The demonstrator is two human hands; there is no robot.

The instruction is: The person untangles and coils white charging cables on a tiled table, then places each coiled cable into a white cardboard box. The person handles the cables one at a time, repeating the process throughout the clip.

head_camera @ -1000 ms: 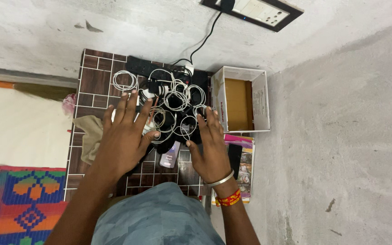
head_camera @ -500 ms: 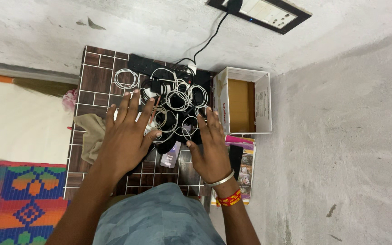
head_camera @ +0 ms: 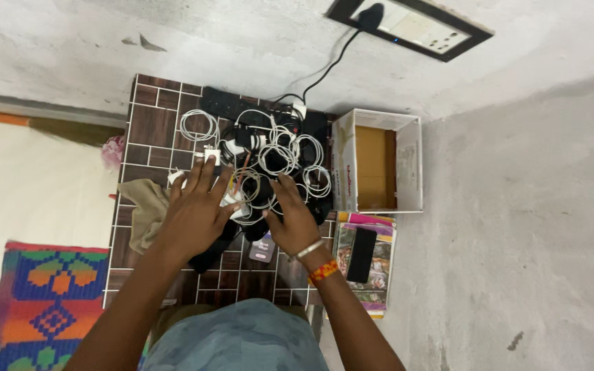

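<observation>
So both hands are flat over the mess on the brown tiled worktop [head_camera: 147, 124]. The thing in play is the tangled heap of white charging cables and black adapters [head_camera: 273, 161], and it sits at 12 o'clock from both palms, just past the fingertips and partly under them.

The left hand [head_camera: 197, 213] is spread wide, fingers pointing to about 1 o'clock, its tips resting on the near left edge of the heap by a small white plug [head_camera: 211, 154]. No grip closed on anything there, just open fingers. The right hand [head_camera: 293, 216] is also open, fingers aimed at roughly 11 o'clock, tips touching the loops in the middle of the heap. It looks like the nearer one to the thick of the tangle.

The heap has no clean axis, but it stretches loosely from 10 o'clock, where a neat white coiled cable [head_camera: 197, 126] lies apart, toward 3 o'clock, ending right against the open white cardboard box [head_camera: 410, 165]. A black power strip [head_camera: 232, 103] runs along the far side at 12. A small purple-grey flat packet [head_camera: 265, 247] lies between the two wrists.
</observation>
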